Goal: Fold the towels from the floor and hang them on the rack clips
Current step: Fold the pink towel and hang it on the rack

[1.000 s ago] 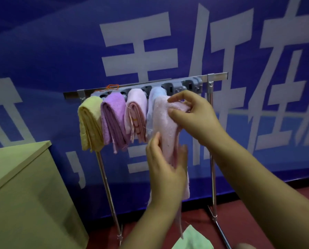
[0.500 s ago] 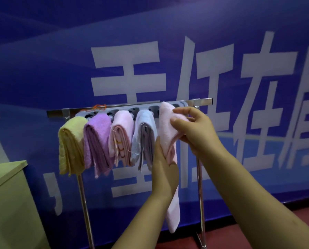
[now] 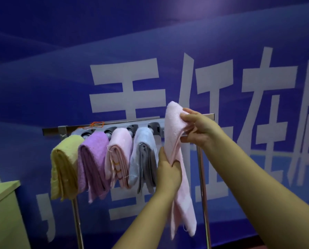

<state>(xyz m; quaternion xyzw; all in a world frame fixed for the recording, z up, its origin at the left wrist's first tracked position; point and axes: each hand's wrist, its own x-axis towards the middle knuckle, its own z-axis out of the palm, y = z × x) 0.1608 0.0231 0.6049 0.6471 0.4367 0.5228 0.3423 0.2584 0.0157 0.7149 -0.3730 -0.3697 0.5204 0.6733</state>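
The pale pink towel (image 3: 175, 159) was up at the right end of the rack (image 3: 206, 116), its folded top raised just above the bar. The right hand (image 3: 197, 129) pinched that fold, fingers curled round it, while the left hand (image 3: 168, 169) gripped the towel lower down, clamped about its middle. The towel's long axis ran near vertical — fold pointing up and tilted slightly left, the two loose ends hanging toward the floor.

Beside it, four folded towels hung in the clips: the yellow towel (image 3: 64, 168), the purple towel (image 3: 93, 164), the pink towel (image 3: 118, 157) and the grey-blue towel (image 3: 143, 159).

The risk, as I judged it: the clip meant for this one sat hidden behind the fold and the right hand, so the push in would be half blind. Miss the clip and the thick fold could bunch against the grey clip strip (image 3: 141, 124) and slip out when released. The left hand was also just beside the grey-blue towel — a sideways nudge could drag that one loose.
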